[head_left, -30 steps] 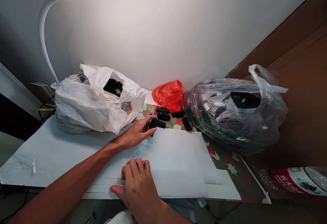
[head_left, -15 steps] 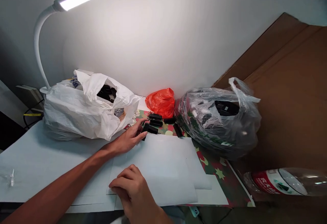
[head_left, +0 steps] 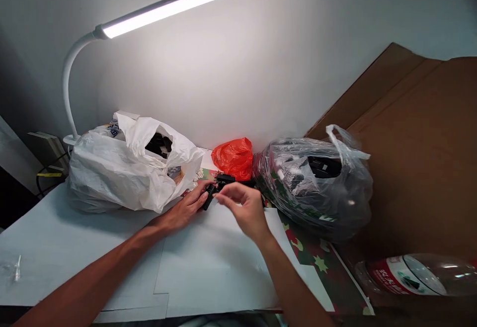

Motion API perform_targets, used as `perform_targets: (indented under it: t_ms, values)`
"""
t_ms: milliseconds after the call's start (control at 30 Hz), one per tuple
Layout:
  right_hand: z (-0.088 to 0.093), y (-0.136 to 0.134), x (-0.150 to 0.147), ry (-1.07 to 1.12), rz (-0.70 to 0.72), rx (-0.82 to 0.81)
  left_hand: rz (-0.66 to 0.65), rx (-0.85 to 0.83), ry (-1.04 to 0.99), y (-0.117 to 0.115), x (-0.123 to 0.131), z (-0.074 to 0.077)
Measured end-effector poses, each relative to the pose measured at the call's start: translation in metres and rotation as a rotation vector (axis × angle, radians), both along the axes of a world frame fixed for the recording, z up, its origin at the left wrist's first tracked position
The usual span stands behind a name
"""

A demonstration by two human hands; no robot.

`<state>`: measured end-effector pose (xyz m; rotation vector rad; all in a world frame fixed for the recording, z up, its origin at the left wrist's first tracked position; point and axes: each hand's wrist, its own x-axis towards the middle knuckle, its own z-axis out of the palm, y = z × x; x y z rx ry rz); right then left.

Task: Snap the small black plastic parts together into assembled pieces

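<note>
Several small black plastic parts (head_left: 224,180) lie on the table just in front of an orange bag (head_left: 233,157). My left hand (head_left: 186,207) rests on the white paper with its fingers closed on one black part (head_left: 207,200). My right hand (head_left: 243,206) hovers right beside it, thumb and fingers pinched together over the black parts; what they hold, if anything, is hidden.
A white plastic bag (head_left: 122,173) with black parts inside sits at the left, a clear bag (head_left: 316,188) of dark parts at the right. White paper sheets (head_left: 208,267) cover the table. A plastic bottle (head_left: 413,275) lies at the right. Cardboard (head_left: 417,153) leans behind; a lamp (head_left: 179,4) hangs above.
My right hand has left the front edge of the paper and moved up to the black parts beside my left hand. The left hand has stayed by the parts.
</note>
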<state>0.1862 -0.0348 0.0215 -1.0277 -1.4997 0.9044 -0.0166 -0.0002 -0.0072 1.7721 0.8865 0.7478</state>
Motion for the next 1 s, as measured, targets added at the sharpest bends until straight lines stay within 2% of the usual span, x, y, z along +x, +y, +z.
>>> perform_targets:
  t_ms: [67, 167, 300, 400, 600, 800, 1000]
  values:
    - [-0.002, 0.021, 0.007, 0.127, 0.028, -0.056, 0.010, -0.038, -0.035, 0.001, 0.000, 0.001]
    - [-0.018, 0.038, 0.010, 0.227, 0.059, -0.063, 0.015, -0.093, -0.096, 0.001, 0.003, 0.004]
    - [-0.046, 0.039, 0.004, 0.317, 0.077, -0.113, 0.018, -0.135, -0.103, 0.002, 0.006, 0.005]
    - [-0.056, 0.036, 0.001, 0.319, 0.112, -0.154, 0.035, -0.120, -0.086, 0.003, 0.007, 0.004]
    - [-0.059, 0.038, -0.001, 0.315, 0.102, -0.130, 0.022, -0.100, -0.057, 0.005, 0.008, 0.005]
    - [-0.059, 0.037, 0.000, 0.271, 0.070, -0.139, 0.025, -0.154, -0.001, 0.003, 0.011, 0.009]
    - [-0.059, 0.036, 0.001, 0.275, 0.075, -0.138, 0.017, -0.141, -0.012, 0.004, 0.011, 0.007]
